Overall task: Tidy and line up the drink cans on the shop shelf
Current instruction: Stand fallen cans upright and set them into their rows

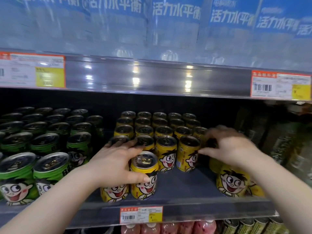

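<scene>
1. The yellow cans (166, 153) stand in rows on the shelf (184, 186), just right of the green cans (45, 146) — the front row is gappy.
2. The left hand (116, 159) wraps the front yellow can (144, 174), thumb on its face.
3. The right hand (226, 146) is blurred; fingers curl loosely beside a can — grip unclear.
4. Likely rigid, smooth, fairly heavy if full: grasp mid-wall, slide upright.

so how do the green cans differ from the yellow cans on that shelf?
Colour: the green cans have green bodies, the yellow cans yellow. Side: green fill the shelf's left, yellow the middle and right. Front: green reach the edge in full rows; yellow leave bare shelf there. Handling: both hands are among the yellow. Shared: upright, silver tops, same cartoon face.
</scene>
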### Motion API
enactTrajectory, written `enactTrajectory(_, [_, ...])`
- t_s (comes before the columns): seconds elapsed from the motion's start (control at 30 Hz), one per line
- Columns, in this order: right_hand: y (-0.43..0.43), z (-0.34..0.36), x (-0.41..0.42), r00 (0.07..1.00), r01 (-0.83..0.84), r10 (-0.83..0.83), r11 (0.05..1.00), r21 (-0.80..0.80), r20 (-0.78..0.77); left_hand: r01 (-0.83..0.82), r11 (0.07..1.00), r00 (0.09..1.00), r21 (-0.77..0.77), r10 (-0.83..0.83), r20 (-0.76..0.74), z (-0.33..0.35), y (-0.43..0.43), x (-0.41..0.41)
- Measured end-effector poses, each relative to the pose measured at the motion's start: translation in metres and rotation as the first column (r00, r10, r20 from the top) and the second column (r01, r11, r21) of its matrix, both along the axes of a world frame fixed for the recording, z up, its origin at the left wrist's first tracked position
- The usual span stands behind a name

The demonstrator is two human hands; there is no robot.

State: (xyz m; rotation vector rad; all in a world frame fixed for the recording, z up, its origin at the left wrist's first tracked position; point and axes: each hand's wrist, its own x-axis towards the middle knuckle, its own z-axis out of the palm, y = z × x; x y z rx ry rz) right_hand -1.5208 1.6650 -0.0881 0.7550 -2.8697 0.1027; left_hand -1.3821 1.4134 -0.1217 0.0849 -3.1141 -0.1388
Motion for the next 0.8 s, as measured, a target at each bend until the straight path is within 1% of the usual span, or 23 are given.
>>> enactTrajectory(0.03, [0.012,0.007,0.002,0.999,0.047,-0.047,0.995,0.092,0.004,-0.005,1.000,1.000,0.028,0.006,-0.028,0.000,0.001,0.001])
enactTrajectory(0.1, [0.032,0.014,0.009,0.989,0.108,-0.129,0.967,0.230,0.076,-0.018,0.996,0.997,0.091,0.025,-0.078,0.001,0.002,0.003])
enactTrajectory(0.17, [0.039,0.011,0.014,0.982,0.115,-0.150,0.957,0.267,0.113,-0.018,0.993,0.994,0.118,0.031,-0.104,0.000,0.003,0.003])
enactTrajectory(0.23, [0.041,0.003,0.013,0.991,0.078,-0.103,0.967,0.244,0.091,-0.021,0.992,0.993,0.124,0.035,-0.115,-0.002,0.002,0.002])
enactTrajectory(0.33, [0.041,-0.004,0.010,0.992,-0.016,0.001,0.993,0.118,0.124,-0.026,0.989,0.992,0.147,0.044,-0.119,-0.004,0.000,-0.001])
enactTrajectory(0.43, [0.033,-0.013,0.011,0.982,-0.137,0.140,0.990,-0.031,0.130,-0.027,0.985,0.988,0.173,0.052,-0.142,-0.005,0.000,-0.002])
enactTrajectory(0.5, [0.020,-0.023,0.016,0.954,-0.231,0.256,0.959,-0.162,0.156,-0.029,0.986,0.981,0.163,0.060,-0.186,-0.006,0.001,0.000])
enactTrajectory(0.57, [0.008,-0.033,0.022,0.912,-0.297,0.365,0.902,-0.313,0.188,-0.033,0.988,0.957,0.153,0.076,-0.282,-0.008,0.002,0.002])
enactTrajectory(0.6, [0.002,-0.037,0.024,0.895,-0.311,0.399,0.878,-0.363,0.198,-0.035,0.987,0.937,0.155,0.087,-0.339,-0.010,0.002,0.004])
enactTrajectory(0.7, [-0.005,-0.044,0.027,0.891,-0.286,0.404,0.855,-0.433,0.210,-0.021,0.990,0.881,0.138,0.083,-0.466,-0.018,0.003,0.009])
enactTrajectory(0.8, [-0.017,-0.050,0.033,0.894,-0.267,0.401,0.837,-0.478,0.202,-0.020,0.995,0.870,0.096,0.064,-0.489,-0.020,0.005,0.011])
